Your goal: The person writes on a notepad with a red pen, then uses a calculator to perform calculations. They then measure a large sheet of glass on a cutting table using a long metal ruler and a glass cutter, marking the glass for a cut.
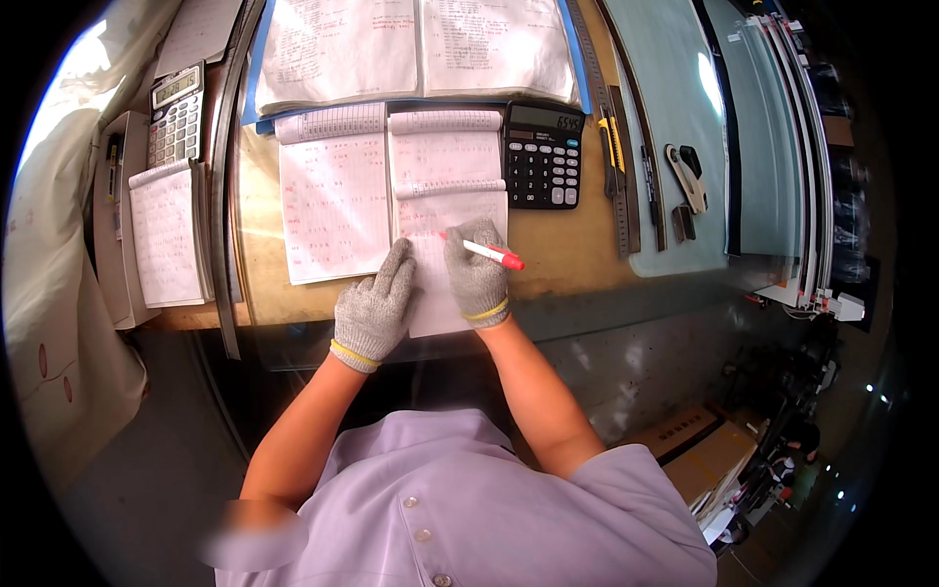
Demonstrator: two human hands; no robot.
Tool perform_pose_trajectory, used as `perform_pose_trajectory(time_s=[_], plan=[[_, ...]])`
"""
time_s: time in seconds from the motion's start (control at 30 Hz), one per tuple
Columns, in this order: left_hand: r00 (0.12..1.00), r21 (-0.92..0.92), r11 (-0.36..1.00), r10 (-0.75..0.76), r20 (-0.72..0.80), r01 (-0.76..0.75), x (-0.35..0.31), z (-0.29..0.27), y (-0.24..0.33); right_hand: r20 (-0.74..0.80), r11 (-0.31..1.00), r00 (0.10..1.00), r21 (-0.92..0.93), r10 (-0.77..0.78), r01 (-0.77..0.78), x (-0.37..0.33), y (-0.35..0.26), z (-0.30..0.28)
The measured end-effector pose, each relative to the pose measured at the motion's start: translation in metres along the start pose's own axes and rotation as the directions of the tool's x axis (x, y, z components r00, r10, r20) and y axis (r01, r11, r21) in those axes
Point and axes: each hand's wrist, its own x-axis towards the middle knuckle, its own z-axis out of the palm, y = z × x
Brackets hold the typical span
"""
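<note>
Notepad [443,209] lies on the worktop [256,264] beneath the right hand [477,279], which grips a red-and-white pen [488,252] in writing posture; left hand [374,308], grasping nothing, rests at the notepad's left edge, apparently steadying it.

From the head, a fisheye view looks steeply down, close over the left hand [374,313], right hand [477,279] and desk [567,247].

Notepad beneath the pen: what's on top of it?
The right hand holding a pen, with the left hand at the page's left edge. Whatever the hands cover is unseen.
</note>
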Motion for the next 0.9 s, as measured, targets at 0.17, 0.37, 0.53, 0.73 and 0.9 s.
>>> perform_pose_trajectory(time_s=[0.17,0.37,0.53,0.73,0.9], plan=[[1.000,0.012,1.000,-0.008,0.025,0.007,0.000,0.000,0.001,-0.005,0.999,0.999,0.010,-0.032,0.032,0.000,0.002,0.000],[1.000,0.006,1.000,-0.003,0.008,0.003,0.000,0.000,0.001,-0.036,0.999,0.999,0.043,-0.005,0.007,-0.004,0.010,0.003],[1.000,0.018,1.000,0.003,-0.008,-0.003,0.000,0.001,-0.001,-0.036,1.000,0.999,0.018,-0.011,0.012,0.000,0.003,0.002],[1.000,0.030,0.999,0.012,-0.022,-0.011,0.001,0.001,0.000,-0.025,0.999,1.000,0.035,-0.003,0.004,-0.003,0.011,0.001],[0.998,0.035,0.999,0.026,-0.048,-0.024,0.001,0.002,-0.001,-0.071,0.999,0.997,0.033,0.029,-0.027,-0.002,0.008,0.003]])
